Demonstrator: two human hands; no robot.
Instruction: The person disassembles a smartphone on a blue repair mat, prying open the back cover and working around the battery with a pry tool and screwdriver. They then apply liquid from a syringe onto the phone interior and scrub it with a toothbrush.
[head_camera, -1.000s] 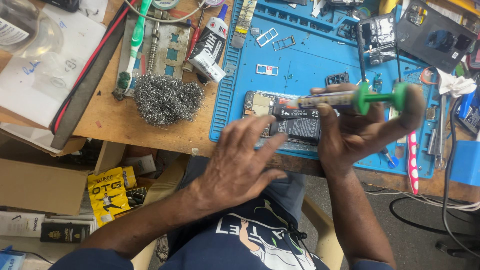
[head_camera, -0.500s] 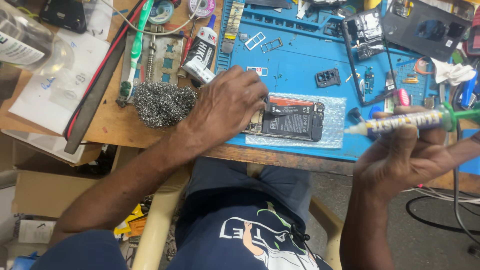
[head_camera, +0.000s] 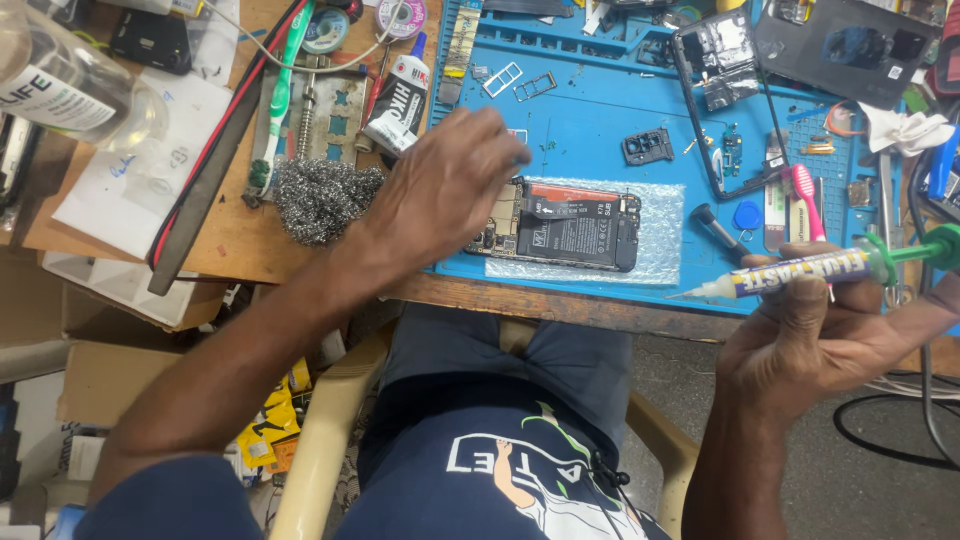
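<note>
- Head view: the right hand (head_camera: 810, 350) sits at about 4 o'clock in the frame, off the edge of the bench, its fingers closed round a slim syringe (head_camera: 790, 273) with a green plunger; the fine nozzle points toward 9 o'clock.
- The syringe looks light and stiff, a smooth plastic barrel that could slip; the barrel's middle, where the fingers already wrap it, seems the sound place to hold, and the thin tip looks easy to bend.
- The left hand (head_camera: 445, 195) rests near the centre, palm down and fingers spread loosely, covering the left end of the opened phone (head_camera: 575, 228); I cannot tell whether it pinches anything beneath.
- The phone lies flat on a sheet of bubble wrap (head_camera: 660, 225) on the blue mat (head_camera: 580, 120). Its bare board looks fragile, so the outer edges seem the safest hold.
- A wad of steel wool (head_camera: 322, 197) lies at 9 o'clock from the left hand, just beside it.
</note>
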